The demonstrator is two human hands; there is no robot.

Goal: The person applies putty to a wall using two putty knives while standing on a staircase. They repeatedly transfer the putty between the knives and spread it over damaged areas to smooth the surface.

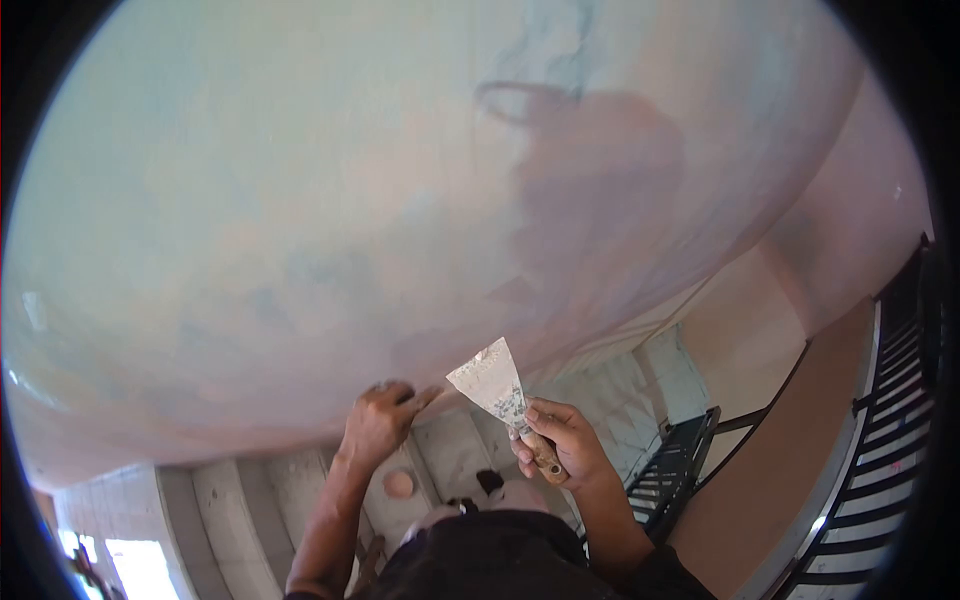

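Note:
My right hand (563,440) grips the wooden handle of a putty knife (495,385), whose wide blade, smeared with white filler, points up toward the wall. My left hand (382,418) presses flat against the lower part of the pale, patchy wall (330,200), fingers curled on the surface, just left of the blade. A shadow of a head and arm falls on the wall at upper right.
Pale floor tiles (455,460) lie below, with a small round pinkish lid or dish (398,484) and a dark object (489,481) on them. Black metal railings (890,400) run along the right side. A bright opening shows at bottom left.

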